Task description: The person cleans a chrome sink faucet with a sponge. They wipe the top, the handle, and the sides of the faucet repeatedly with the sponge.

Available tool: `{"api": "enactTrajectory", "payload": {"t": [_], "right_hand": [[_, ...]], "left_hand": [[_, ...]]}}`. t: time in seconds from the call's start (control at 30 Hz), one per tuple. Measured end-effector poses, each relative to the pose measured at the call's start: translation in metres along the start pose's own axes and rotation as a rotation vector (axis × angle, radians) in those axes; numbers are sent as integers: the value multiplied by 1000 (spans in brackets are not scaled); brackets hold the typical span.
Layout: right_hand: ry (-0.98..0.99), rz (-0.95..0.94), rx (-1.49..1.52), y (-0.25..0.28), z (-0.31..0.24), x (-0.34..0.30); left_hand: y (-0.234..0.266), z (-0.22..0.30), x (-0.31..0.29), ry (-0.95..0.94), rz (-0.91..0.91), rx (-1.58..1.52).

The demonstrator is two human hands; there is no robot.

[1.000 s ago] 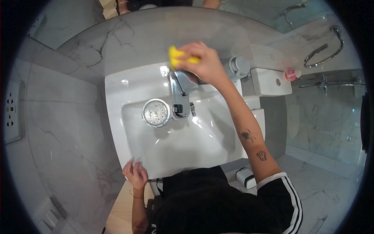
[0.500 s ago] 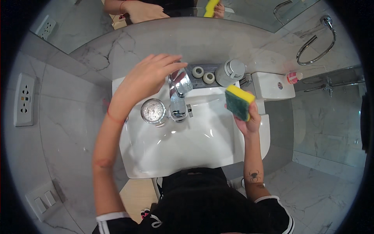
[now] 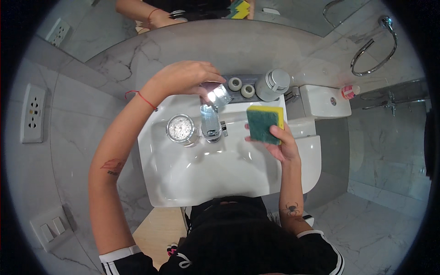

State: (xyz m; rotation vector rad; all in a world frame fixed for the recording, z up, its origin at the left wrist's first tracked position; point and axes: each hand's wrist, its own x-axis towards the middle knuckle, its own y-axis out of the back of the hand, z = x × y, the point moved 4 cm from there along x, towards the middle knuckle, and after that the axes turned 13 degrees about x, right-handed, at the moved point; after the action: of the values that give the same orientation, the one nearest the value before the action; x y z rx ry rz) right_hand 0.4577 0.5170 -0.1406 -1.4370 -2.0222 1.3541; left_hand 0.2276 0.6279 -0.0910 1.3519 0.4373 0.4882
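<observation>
Sponge [image 3: 264,123] pinched in raised right hand [image 3: 280,143]; left hand [image 3: 185,78] grips tap handle [image 3: 215,93].

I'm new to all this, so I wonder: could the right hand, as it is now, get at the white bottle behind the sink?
Probably yes, but not to grasp it. The right hand hangs over the basin with nothing between it and the white bottle, yet its fingers are holding the sponge. The left hand is on the tap handle.

open basin [image 3: 215,178] below faucet [image 3: 210,120], bottles [image 3: 272,85] crowding back ledge
</observation>
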Motion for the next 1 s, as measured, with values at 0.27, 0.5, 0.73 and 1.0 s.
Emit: {"api": "enactTrajectory", "payload": {"t": [0.27, 0.5, 0.73, 1.0], "right_hand": [[287, 89, -475, -39, -56, 97], [204, 140, -1107, -91, -30, 138], [-150, 1, -1594, -75, -12, 196], [-304, 52, -1613, -62, -20, 163]], "left_hand": [[-2, 6, 0, 213, 73, -87], [16, -10, -90, 686, 637, -229], [-1, 15, -131, 860, 679, -379], [-18, 73, -230, 1175, 675, -222]]}}
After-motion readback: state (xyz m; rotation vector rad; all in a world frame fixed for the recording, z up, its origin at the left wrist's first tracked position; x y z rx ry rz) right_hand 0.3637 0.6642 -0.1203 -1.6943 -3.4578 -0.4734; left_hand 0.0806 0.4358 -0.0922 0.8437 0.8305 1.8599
